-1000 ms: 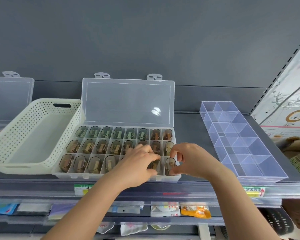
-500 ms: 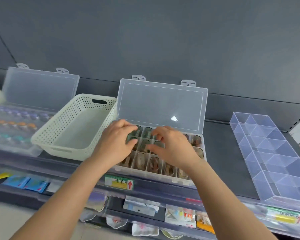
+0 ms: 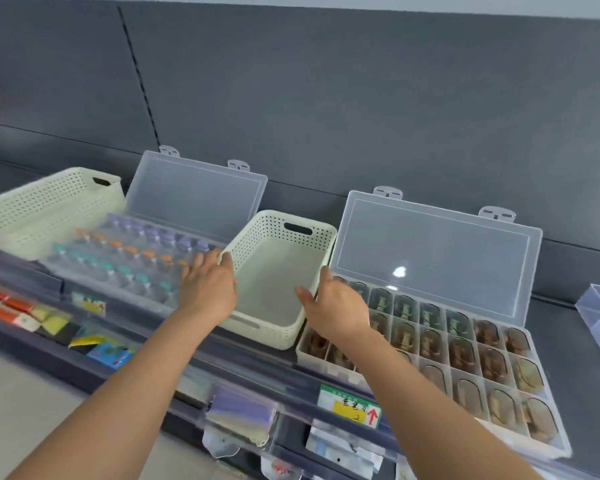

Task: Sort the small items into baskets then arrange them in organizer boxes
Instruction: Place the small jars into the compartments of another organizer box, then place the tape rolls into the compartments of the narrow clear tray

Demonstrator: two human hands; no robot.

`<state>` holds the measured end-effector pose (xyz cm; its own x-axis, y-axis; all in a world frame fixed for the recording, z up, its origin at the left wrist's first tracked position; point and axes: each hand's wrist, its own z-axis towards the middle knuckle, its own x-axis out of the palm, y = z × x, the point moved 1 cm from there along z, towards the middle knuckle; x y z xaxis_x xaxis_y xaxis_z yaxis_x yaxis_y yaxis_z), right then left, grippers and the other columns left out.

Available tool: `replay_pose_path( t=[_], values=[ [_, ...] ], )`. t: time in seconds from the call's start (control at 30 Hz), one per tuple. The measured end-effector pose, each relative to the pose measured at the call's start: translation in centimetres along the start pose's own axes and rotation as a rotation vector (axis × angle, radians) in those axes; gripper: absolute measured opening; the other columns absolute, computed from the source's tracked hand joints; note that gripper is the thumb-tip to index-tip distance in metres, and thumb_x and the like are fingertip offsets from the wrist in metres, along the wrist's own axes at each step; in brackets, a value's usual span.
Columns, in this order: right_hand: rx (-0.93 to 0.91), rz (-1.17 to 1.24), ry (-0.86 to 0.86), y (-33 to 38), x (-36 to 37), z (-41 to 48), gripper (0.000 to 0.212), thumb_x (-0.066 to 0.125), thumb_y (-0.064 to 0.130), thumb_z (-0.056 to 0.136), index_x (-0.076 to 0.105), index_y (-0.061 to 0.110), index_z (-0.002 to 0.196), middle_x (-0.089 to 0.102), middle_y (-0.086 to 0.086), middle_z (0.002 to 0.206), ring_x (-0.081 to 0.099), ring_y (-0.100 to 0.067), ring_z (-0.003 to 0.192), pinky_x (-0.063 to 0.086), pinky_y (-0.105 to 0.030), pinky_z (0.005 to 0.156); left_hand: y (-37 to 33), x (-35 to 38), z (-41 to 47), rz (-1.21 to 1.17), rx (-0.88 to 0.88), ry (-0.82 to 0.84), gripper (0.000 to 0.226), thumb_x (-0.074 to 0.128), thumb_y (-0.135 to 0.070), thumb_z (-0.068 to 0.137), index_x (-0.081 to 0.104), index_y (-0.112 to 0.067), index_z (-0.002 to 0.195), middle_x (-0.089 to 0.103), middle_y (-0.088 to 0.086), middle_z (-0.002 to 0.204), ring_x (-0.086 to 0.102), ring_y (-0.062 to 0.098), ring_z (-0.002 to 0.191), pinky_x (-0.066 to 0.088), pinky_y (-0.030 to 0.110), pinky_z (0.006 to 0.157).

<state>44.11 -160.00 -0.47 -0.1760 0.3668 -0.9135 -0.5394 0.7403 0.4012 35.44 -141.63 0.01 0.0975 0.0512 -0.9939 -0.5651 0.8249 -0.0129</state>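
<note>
Empty basket (image 3: pixel 257 233) beside filled organizer box (image 3: pixel 465 344) | left grip (image 3: pixel 208 289) pinching left rim | right grip (image 3: pixel 336 306) spread loose astride right rim | opposed holds, presumably for level lift

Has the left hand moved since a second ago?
Yes: the left hand went leftward, off the brown-item box to the basket's left rim.
</note>
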Motion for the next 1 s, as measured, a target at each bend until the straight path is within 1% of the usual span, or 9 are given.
replay_pose_path(
  t=[0.1,0.2,0.3,0.4,0.53,0.67,0.8,0.9,1.0],
  values=[
    [0.057,-0.026,-0.034,1.3,1.0,0.7,0.049,0.033,0.050,0.097,0.035,0.012,0.129,0.060,-0.002,0.083,0.061,-0.020,0.071,0.052,-0.031,0.053,1.2,-0.1,1.6,0.000,0.025,-0.012,0.046,0.045,-0.023,0.098,0.037,-0.010,0.141,0.044,0.011,0.137,0.038,0.029,0.128,0.036,0.040,0.100],
    [0.124,-0.043,-0.070,2.2,1.6,1.2,0.044,0.037,0.038,0.099,0.034,0.010,0.132,0.059,-0.002,0.083,0.061,-0.021,0.071,0.053,-0.031,0.054,2.3,0.0,2.7,-0.082,0.067,0.025,0.037,0.044,-0.019,0.099,0.043,-0.009,0.135,0.050,0.011,0.124,0.051,0.027,0.111,0.047,0.039,0.087],
    [0.173,-0.059,-0.090,2.5,1.9,1.5,0.037,0.037,0.028,0.100,0.037,0.009,0.131,0.053,0.000,0.075,0.057,-0.020,0.067,0.053,-0.033,0.056,3.2,0.2,3.3,-0.137,0.090,0.024,0.032,0.041,-0.019,0.100,0.047,-0.013,0.131,0.051,0.008,0.119,0.055,0.027,0.102,0.048,0.039,0.078],
    [0.184,-0.079,-0.117,2.5,1.6,1.4,0.032,0.037,0.022,0.099,0.042,0.009,0.127,0.052,0.001,0.074,0.052,-0.019,0.065,0.045,-0.028,0.053,3.7,0.6,3.4,-0.201,0.104,-0.040,0.033,0.042,-0.009,0.098,0.052,-0.016,0.128,0.054,0.006,0.114,0.057,0.023,0.092,0.043,0.032,0.065],
    [0.158,-0.095,-0.182,2.7,0.5,1.1,0.026,0.039,0.018,0.098,0.045,0.008,0.121,0.047,0.004,0.061,0.045,-0.013,0.050,0.028,-0.021,0.041,3.9,-0.1,3.2,-0.345,0.093,-0.118,0.038,0.041,-0.009,0.099,0.050,-0.015,0.135,0.054,0.008,0.122,0.058,0.027,0.098,0.044,0.035,0.070],
    [0.103,-0.059,-0.257,3.5,-1.6,1.2,0.031,0.040,0.016,0.097,0.046,0.006,0.126,0.047,0.002,0.058,0.044,-0.011,0.047,0.033,-0.022,0.044,4.3,-1.9,2.6,-0.457,0.066,-0.211,0.036,0.039,-0.012,0.100,0.053,-0.015,0.134,0.054,0.008,0.113,0.057,0.029,0.092,0.048,0.041,0.070],
    [0.018,-0.033,-0.278,4.7,-3.3,1.3,0.024,0.041,0.013,0.096,0.051,0.008,0.118,0.048,0.002,0.062,0.042,-0.008,0.046,0.025,-0.018,0.042,5.2,-3.7,1.6,-0.506,0.029,-0.252,0.035,0.040,-0.010,0.100,0.056,-0.012,0.130,0.056,0.010,0.111,0.057,0.029,0.093,0.050,0.043,0.078],
    [-0.051,0.005,-0.284,5.9,-4.0,1.2,0.011,0.041,0.011,0.095,0.050,0.009,0.102,0.049,0.001,0.062,0.049,-0.021,0.053,0.031,-0.022,0.044,6.1,-4.7,0.6,-0.546,-0.004,-0.281,0.035,0.041,-0.011,0.100,0.056,-0.012,0.131,0.056,0.010,0.115,0.057,0.029,0.096,0.050,0.044,0.081],
    [-0.119,0.057,-0.292,8.0,-4.4,1.2,0.015,0.042,0.011,0.095,0.052,0.008,0.106,0.058,0.000,0.070,0.053,-0.019,0.056,0.041,-0.025,0.049,8.2,-5.8,-0.2,-0.566,-0.046,-0.328,0.036,0.042,-0.011,0.100,0.054,-0.013,0.134,0.055,0.010,0.122,0.056,0.028,0.103,0.047,0.042,0.087]
  ],
)
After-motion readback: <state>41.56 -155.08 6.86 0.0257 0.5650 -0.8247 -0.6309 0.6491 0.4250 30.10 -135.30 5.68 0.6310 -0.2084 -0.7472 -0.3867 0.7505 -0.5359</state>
